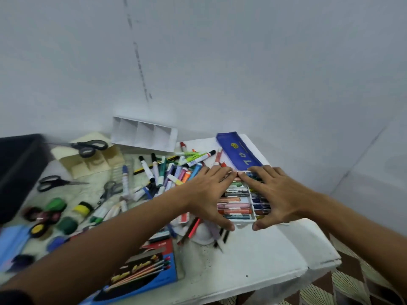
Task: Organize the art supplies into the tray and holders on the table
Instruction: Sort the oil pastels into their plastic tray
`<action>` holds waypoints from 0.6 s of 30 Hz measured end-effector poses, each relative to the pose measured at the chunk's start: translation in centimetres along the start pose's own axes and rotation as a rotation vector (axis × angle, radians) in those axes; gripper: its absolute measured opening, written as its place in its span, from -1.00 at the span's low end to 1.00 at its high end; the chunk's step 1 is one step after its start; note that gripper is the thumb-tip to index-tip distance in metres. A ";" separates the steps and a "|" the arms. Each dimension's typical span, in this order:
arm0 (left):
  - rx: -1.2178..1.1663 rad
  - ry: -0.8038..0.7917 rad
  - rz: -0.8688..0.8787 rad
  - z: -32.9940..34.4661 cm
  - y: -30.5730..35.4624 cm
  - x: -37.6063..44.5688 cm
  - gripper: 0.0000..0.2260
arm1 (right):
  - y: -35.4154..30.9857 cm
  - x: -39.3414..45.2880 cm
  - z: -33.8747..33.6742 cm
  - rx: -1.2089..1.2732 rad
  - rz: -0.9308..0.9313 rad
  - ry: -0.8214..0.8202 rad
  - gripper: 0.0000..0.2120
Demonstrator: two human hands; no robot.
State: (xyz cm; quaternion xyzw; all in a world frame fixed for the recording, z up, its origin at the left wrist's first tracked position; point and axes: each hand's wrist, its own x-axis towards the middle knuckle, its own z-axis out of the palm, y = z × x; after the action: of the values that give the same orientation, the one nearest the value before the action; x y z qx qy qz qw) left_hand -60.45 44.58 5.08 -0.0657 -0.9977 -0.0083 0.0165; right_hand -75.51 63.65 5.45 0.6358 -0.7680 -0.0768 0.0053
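Observation:
A white tray of oil pastels (239,203) lies on the table right of centre. My left hand (209,192) rests on its left side and my right hand (275,194) on its right side, fingers spread, fingertips nearly touching at the far edge, thumbs at the near rim. A loose pile of markers (174,170) lies left of the tray. A white divided holder (144,134) stands at the back wall. A cream divided holder (92,160) lies to its left.
Scissors (90,147) lie on the cream holder, with two more pairs (57,182) nearby. Paint pots (66,224) sit at the left. A blue pencil box (141,271) lies near me, a blue lid (239,151) behind the tray. The table's edge (317,267) drops off at the right.

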 end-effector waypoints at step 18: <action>-0.065 -0.074 -0.558 -2.6 -13.7 -31.2 0.18 | -26.3 22.0 -5.7 -0.031 -0.475 0.108 0.16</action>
State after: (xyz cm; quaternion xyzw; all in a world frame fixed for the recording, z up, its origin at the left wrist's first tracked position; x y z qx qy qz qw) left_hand -31.28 26.82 6.37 0.2109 -0.9763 -0.0421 -0.0248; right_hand -53.49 36.75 5.88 0.8016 -0.5942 -0.0537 0.0378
